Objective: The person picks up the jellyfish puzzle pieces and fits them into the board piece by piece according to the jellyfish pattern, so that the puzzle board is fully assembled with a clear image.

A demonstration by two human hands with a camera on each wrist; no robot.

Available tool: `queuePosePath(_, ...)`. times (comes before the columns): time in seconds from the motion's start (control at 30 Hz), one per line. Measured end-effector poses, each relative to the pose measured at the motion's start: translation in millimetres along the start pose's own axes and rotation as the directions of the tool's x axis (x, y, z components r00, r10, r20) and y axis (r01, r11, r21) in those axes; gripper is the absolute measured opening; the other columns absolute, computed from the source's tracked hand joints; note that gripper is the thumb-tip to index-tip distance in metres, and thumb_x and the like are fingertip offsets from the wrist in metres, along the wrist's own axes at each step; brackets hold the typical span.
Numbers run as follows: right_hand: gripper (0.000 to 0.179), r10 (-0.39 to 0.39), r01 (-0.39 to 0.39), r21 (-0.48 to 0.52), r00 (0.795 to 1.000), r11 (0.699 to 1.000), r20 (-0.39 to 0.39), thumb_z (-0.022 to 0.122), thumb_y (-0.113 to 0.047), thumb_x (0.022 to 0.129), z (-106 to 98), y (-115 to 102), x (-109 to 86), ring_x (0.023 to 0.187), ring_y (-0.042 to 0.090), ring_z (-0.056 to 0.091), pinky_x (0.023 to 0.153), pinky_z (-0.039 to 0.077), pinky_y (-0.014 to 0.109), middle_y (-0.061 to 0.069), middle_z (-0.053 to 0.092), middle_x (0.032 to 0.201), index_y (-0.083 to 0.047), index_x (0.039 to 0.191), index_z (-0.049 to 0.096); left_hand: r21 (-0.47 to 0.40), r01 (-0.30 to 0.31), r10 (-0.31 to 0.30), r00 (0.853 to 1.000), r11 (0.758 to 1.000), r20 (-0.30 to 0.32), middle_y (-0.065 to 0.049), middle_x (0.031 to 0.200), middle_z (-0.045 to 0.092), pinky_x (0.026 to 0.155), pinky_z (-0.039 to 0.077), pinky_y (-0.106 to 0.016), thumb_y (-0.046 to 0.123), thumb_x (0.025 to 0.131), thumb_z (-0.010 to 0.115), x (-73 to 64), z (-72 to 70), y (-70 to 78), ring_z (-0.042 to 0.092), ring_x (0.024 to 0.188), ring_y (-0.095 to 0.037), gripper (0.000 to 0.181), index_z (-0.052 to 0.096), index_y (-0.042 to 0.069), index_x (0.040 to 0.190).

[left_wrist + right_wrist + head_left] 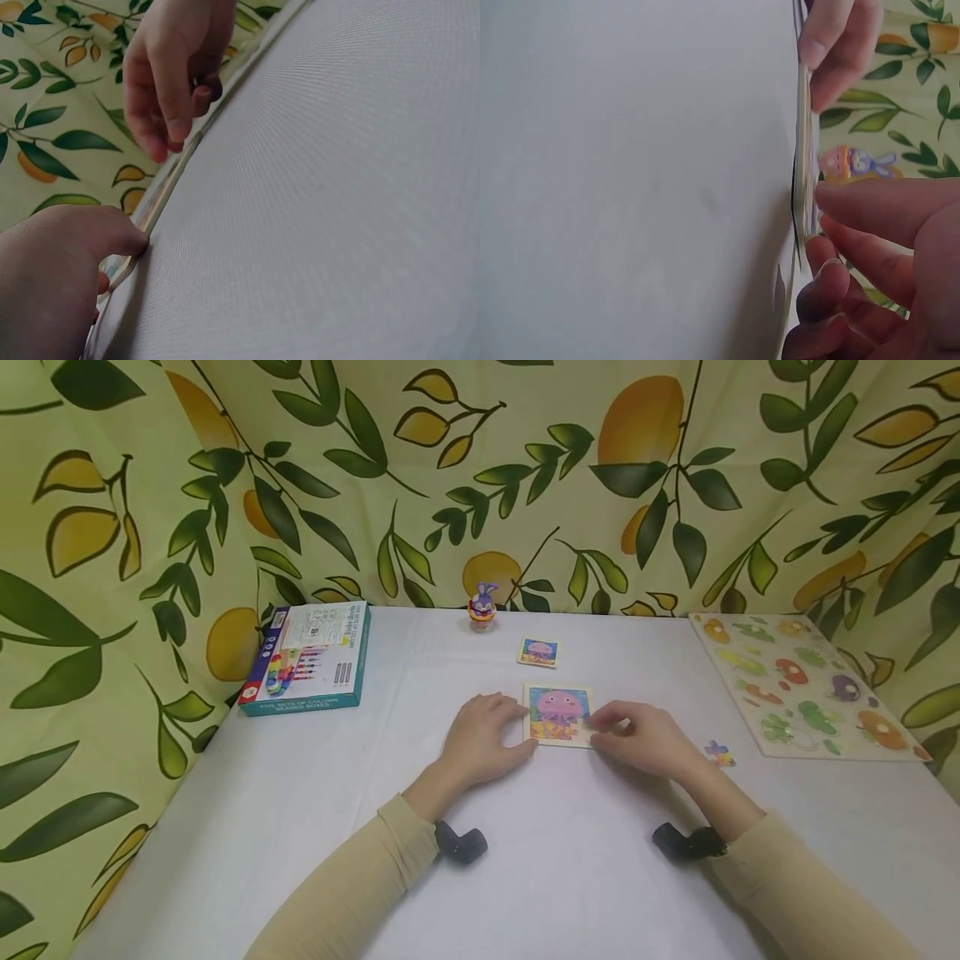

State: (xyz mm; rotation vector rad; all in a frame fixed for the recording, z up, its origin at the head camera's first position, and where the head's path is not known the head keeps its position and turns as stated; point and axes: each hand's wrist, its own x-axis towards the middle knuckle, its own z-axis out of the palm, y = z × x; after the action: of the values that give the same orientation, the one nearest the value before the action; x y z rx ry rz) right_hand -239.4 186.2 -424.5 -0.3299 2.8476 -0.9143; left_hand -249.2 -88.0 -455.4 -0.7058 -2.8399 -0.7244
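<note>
A small jigsaw puzzle [557, 703] of a pink jellyfish lies in a pale frame on the white table, with a pale gap near its lower right corner. My left hand [483, 739] holds the frame's left edge, thumb at the lower corner and fingers along the side. At the right edge is my right hand [641, 739], with curled fingers and its thumb and index fingertips close to the lower right corner. Whether a piece sits between those fingertips is hidden. One loose puzzle piece [718, 753] lies right of this hand.
Behind the puzzle lies a small jellyfish picture card [538, 652], with a purple bunny figure [482, 606] farther back. A teal-edged box [307, 656] is at the back left. On the right lies a vegetable peg board [806, 681]. Patterned cloth [390, 485] hangs behind.
</note>
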Motion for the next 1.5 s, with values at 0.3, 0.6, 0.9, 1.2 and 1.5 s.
queuePosePath(0.3, 0.03, 0.087, -0.09, -0.057, 0.995, 0.994, -0.051, 0.073, -0.019, 0.091, -26, 31, -24.6, 0.102, 0.035, 0.059, 0.082, 0.055, 0.049, 0.015, 0.066, 0.124, -0.01, 0.12, 0.07, -0.003, 0.002, -0.002, 1.0, 1.0, 0.004, 0.0, 0.13, 0.064, 0.121, 0.028, -0.041, 0.048, 0.091, 0.069, 0.2, -1.1, 3.0, 0.05, 0.134, -0.023, 0.048, 0.069, 0.019, 0.128)
queuePosePath(0.6, 0.04, 0.109, -0.113, -0.116, 0.993, 0.987, -0.037, 0.076, -0.022, 0.09, -48, 59, -41.2, 0.111, 0.048, 0.058, 0.087, 0.051, 0.064, 0.028, 0.057, 0.135, -0.005, 0.125, 0.067, 0.001, 0.015, -0.015, 1.0, 1.0, 0.017, 0.0, 0.132, 0.064, 0.121, 0.027, -0.04, 0.049, 0.091, 0.069, -0.4, -0.4, 3.2, 0.05, 0.134, -0.022, 0.048, 0.069, 0.019, 0.129)
queuePosePath(0.9, 0.058, 0.149, -0.149, -0.135, 0.989, 0.98, -0.011, 0.078, -0.034, 0.089, -68, 78, -52.3, 0.111, 0.049, 0.057, 0.087, 0.05, 0.065, 0.032, 0.059, 0.128, 0.004, 0.13, 0.06, -0.006, 0.009, -0.009, 1.0, 1.0, 0.011, -0.001, 0.132, 0.063, 0.122, 0.026, -0.041, 0.048, 0.09, 0.069, -0.1, -0.4, 3.7, 0.049, 0.135, -0.023, 0.048, 0.069, 0.019, 0.129)
queuePosePath(1.2, 0.059, 0.15, -0.14, -0.158, 0.987, 0.977, 0.053, 0.08, -0.037, 0.088, -81, 86, -60.4, 0.106, 0.046, 0.061, 0.082, 0.052, 0.06, 0.029, 0.064, 0.121, 0.006, 0.125, 0.062, -0.021, 0.014, -0.014, 1.0, 1.0, 0.008, -0.001, 0.132, 0.064, 0.122, 0.027, -0.042, 0.048, 0.09, 0.07, -2.8, -1.0, 4.1, 0.049, 0.135, -0.023, 0.048, 0.07, 0.019, 0.128)
queuePosePath(1.5, 0.054, 0.187, -0.171, -0.149, 0.977, 0.974, 0.103, 0.082, -0.033, 0.086, -89, 87, -59.4, 0.1, 0.044, 0.062, 0.075, 0.055, 0.053, 0.032, 0.063, 0.117, 0.003, 0.121, 0.062, -0.007, 0.025, -0.024, 1.0, 1.0, 0.019, -0.001, 0.135, 0.063, 0.122, 0.025, -0.041, 0.049, 0.091, 0.069, -1.6, -2.0, 4.6, 0.048, 0.137, -0.022, 0.049, 0.069, 0.019, 0.13)
